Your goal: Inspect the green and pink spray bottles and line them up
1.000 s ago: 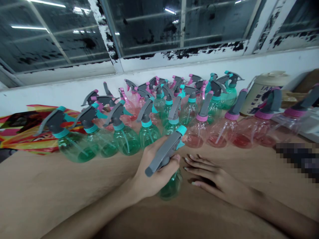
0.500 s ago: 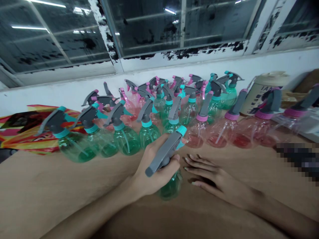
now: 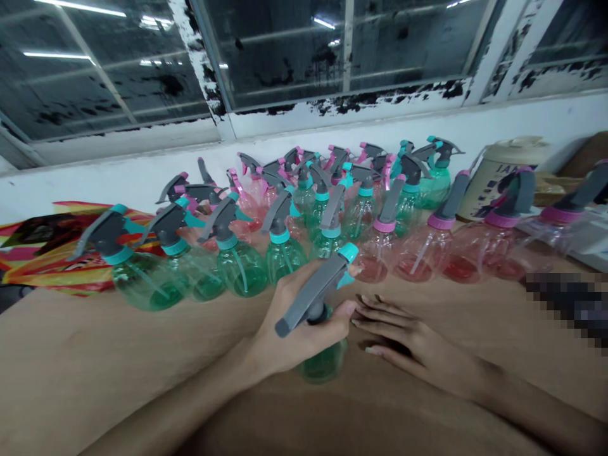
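Note:
My left hand (image 3: 297, 323) is wrapped round the neck of a green spray bottle (image 3: 323, 364) that stands upright at the table's near middle. The bottle's grey trigger head with a turquoise nozzle rises above the hand, nozzle pointing away to the right. My thumb is stretched along the near side of the neck; the far fingers are mostly hidden behind the head. To the right, my right hand (image 3: 399, 332) rests flat on the tabletop (image 3: 456, 310), fingers stretched out and holding nothing. Its fingertips lie close to my left thumb.
A front row of green spray bottles (image 3: 242, 269) and pink spray bottles (image 3: 420, 256) spans the table, with several more behind against the wall. A bright plastic bag (image 3: 80, 253) lies at left. A beige container (image 3: 498, 177) stands at back right; a blurred dark object lies at right.
My left thumb has loosened and stretched out to the right, showing more of the bottle's neck. The trigger head has shifted very slightly. My right hand has stayed still.

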A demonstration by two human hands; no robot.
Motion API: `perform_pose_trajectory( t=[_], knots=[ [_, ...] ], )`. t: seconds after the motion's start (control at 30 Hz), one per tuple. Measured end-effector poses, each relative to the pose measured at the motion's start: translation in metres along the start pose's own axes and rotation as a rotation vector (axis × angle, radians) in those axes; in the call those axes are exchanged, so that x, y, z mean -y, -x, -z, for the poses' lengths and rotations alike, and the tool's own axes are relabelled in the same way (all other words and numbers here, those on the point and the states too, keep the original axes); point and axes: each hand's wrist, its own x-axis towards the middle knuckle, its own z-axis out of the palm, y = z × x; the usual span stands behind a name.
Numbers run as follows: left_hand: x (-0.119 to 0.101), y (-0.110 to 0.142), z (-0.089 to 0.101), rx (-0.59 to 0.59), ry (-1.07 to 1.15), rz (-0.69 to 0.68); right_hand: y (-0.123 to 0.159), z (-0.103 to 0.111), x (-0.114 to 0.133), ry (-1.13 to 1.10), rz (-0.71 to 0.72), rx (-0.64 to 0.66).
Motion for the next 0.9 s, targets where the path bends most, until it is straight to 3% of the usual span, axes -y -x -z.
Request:
perform_pose_trajectory(
  t=[0.3, 0.5, 0.67, 0.87, 0.9],
  knots=[
    [-0.001, 0.003, -0.002, -0.033, 0.022, -0.005, 0.000, -0.001, -0.001, -0.005, -0.001, 0.001],
    [-0.002, 0.003, 0.000, 0.039, 0.137, 0.029, 0.000, -0.003, -0.004, 0.026, -0.011, 0.048],
    [0.008, 0.013, 0.003, 0.034, 0.003, 0.026, 0.000, 0.000, -0.001, 0.011, 0.007, 0.031],
    [0.008, 0.047, 0.029, 0.199, -0.095, 0.029, 0.001, -0.002, 0.000, 0.020, 0.007, -0.011],
    [0.007, 0.054, 0.036, 0.178, -0.112, 0.031, 0.001, -0.003, 0.000, 0.016, 0.007, -0.033]
  ],
)
